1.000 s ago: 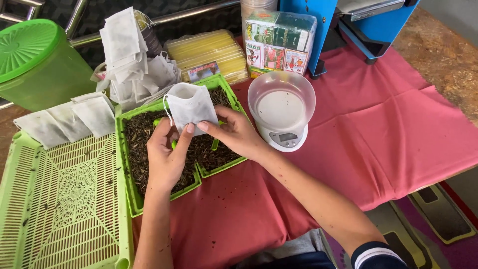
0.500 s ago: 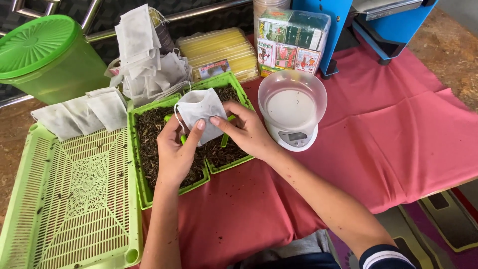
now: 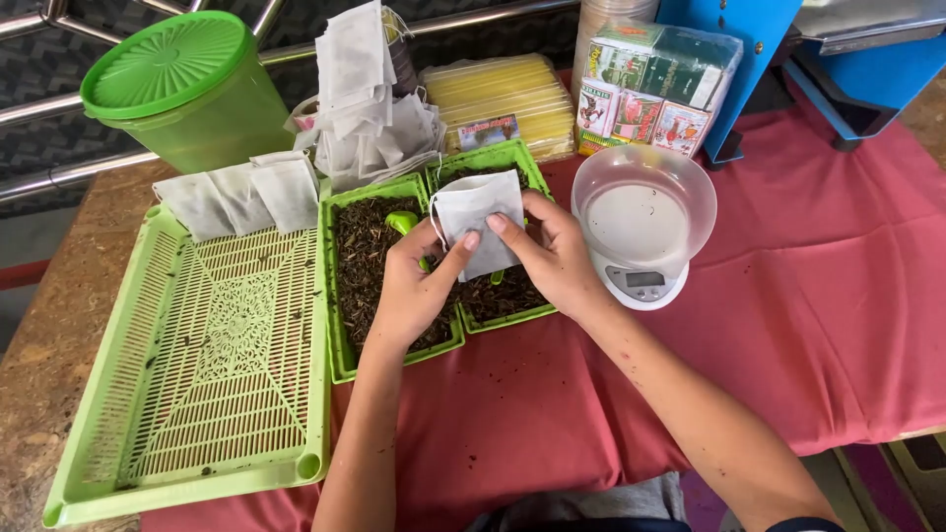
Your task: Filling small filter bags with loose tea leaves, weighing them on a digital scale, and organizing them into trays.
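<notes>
Two bare hands meet over a table draped in a red cloth (image 3: 788, 296), and around them, from the biggest thing down, lie a large pale-green slotted plastic tray (image 3: 197, 384) at the left with flat white bags resting on its far edge, a round green lidded plastic tub (image 3: 187, 89) behind it, two small green rectangular trays of dark loose tea leaves (image 3: 365, 256) in the middle, and a white kitchen scale with a clear round bowl (image 3: 641, 212) at the right. The left hand (image 3: 414, 291) and the right hand (image 3: 552, 251) both pinch one small white filter-paper bag with a drawstring (image 3: 475, 219), fingers closed on its lower edge, holding it upright just above the tea trays. The bag looks flat, so the step in hand seems to be opening it; that calls for spreading its mouth apart with the fingertips.
</notes>
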